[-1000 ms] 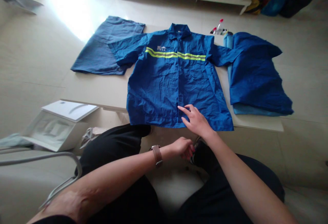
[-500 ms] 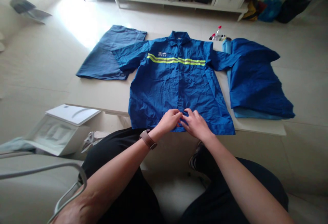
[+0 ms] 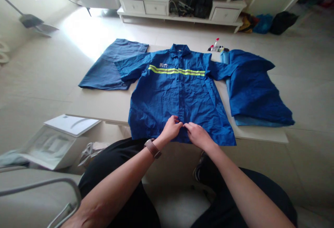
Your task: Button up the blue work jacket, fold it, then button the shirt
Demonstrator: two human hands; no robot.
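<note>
A blue work jacket [image 3: 161, 99] lies spread front side up, its collar at the far end and a yellow-and-grey reflective stripe across the chest. My left hand [image 3: 171, 128], below a brown-strapped watch [image 3: 152, 148], is closed at the bottom of the front placket. Close beside it, my right hand [image 3: 198, 134] pinches at the same placket near the hem. The fingertips of both hands almost meet over the cloth. Whatever small part of the placket they grip is hidden by the fingers.
Under the jacket stands a pale table [image 3: 96, 104]. Folded blue-grey cloth [image 3: 104, 68] lies left, a darker blue pile [image 3: 255, 88] right. Bottles with red caps [image 3: 216, 45] stand behind. A white box [image 3: 60, 141] sits low left; a white cabinet [image 3: 143, 7] is at the back.
My view has tilted up a little, so more of the cabinet shows. The right fingers, spread before, have closed at the placket. The jacket lies as it did.
</note>
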